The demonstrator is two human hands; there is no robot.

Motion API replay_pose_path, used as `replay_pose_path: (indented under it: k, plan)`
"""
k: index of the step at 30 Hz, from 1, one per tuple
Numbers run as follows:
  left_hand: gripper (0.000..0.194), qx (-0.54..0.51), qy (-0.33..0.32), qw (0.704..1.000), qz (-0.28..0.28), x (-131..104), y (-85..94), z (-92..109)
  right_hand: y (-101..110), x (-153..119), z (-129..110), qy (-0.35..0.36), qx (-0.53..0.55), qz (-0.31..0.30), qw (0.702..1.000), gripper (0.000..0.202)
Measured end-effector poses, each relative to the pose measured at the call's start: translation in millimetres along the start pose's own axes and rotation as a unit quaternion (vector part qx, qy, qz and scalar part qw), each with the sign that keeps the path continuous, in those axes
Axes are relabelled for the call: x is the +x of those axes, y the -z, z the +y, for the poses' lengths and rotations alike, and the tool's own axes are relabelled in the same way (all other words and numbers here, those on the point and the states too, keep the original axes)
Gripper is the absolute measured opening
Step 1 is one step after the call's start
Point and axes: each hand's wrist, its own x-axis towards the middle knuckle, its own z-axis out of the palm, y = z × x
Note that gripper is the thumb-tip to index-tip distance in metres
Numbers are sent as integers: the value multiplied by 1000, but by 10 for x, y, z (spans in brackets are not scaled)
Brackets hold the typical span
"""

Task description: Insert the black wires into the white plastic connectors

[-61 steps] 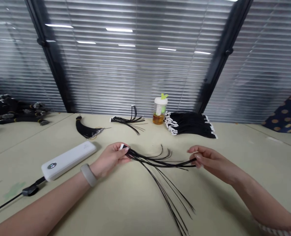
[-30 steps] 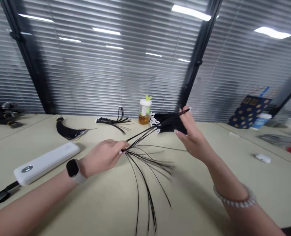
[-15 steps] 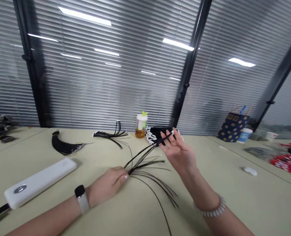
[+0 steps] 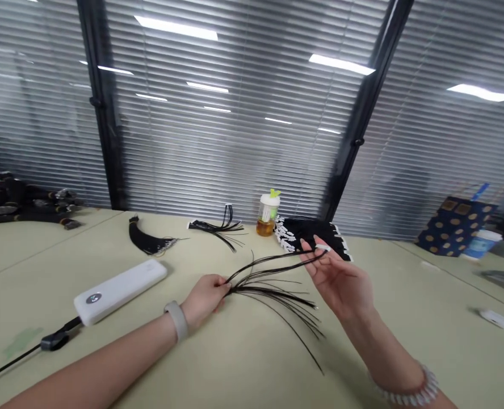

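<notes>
My left hand [image 4: 204,299] is closed around the gathered part of a bundle of thin black wires [image 4: 277,292], just above the table. Most of the loose wire ends fan out to the right. A few wires loop up to a white connector [image 4: 322,247], which my right hand [image 4: 346,287] holds at its fingertips, palm turned upward. Behind that hand lies a stack of black cables with white connectors [image 4: 309,232], partly covered by my fingers.
A white power bank [image 4: 124,289] with a black cable lies at left. Farther back are a curved black wire bundle [image 4: 147,240], another harness [image 4: 218,228] and a bottle of amber liquid [image 4: 266,218]. A dotted bag [image 4: 454,227], cup [image 4: 482,245] and white mouse-like object [image 4: 496,318] sit right.
The view has swung left, so things appear farther right. My right hand has turned the white connector, and its wires now spread apart in a loop. My left hand still grips the bundle.
</notes>
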Motion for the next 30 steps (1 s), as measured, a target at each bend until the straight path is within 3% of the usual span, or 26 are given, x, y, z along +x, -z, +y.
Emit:
replay_pose_path:
  k: [8, 12, 17, 22, 26, 30]
  plan:
    - [26, 65, -42, 997, -3, -60, -51, 46, 100, 15, 46, -10, -33, 14, 999, 39]
    - [18, 90, -63, 994, -9, -92, -72, 51, 222, 20, 96, -18, -60, 35, 997, 25]
    - [16, 114, -75, 991, -13, -117, -94, 46, 290, 115, 135, 11, -82, 19, 996, 13]
    - [22, 99, -44, 994, -7, -66, -84, 23, 153, 149, 126, 2, -84, 13, 996, 20]
    - [30, 97, -21, 995, 11, -7, -35, -2, -5, 182, 97, 10, -79, -36, 996, 16]
    - [42, 102, -20, 995, 13, 3, -4, -6, -119, 293, 55, 28, -143, -117, 982, 16]
